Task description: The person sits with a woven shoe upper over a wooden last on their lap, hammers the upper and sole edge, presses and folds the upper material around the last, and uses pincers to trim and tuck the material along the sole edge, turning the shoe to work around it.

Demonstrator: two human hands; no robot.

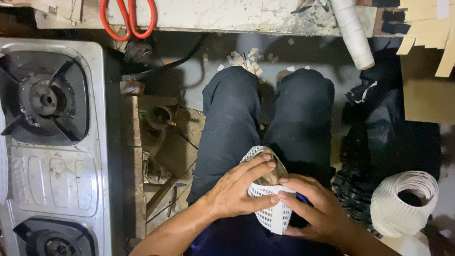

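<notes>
Watching: head view, seated person, both hands working on the lap at 6 o'clock of frame.
Piece: white perforated mesh piece (269, 208), curved like a small shell, resting on dark trousers over the knees.
Left hand (237, 192): fingers (259, 166) spread over the top of the piece, thumb pressing a white band across its front; clamped on the piece.
Right hand (315, 211): comes in from 4 o'clock, index and thumb pinched on the same band at its right end; closed on the piece.
Relation: piece sits between both hands, left covering the 10 o'clock side, right the 3 o'clock side; lower edge pokes out bare toward 6 o'clock.
Doing it well (my judgement): keep the left thumb pinning the band flat, keep the band taut and level with the mesh rows, shift grip in short bites so the curve holds shape.
Nearby: roll of white perforated strip (403, 204) at 3 o'clock of the hands; gas stove (50, 142) at 9 o'clock; red-handled scissors (128, 19) on the table (227, 16) at 11 o'clock; white thread spool (353, 33) at 1 o'clock.
</notes>
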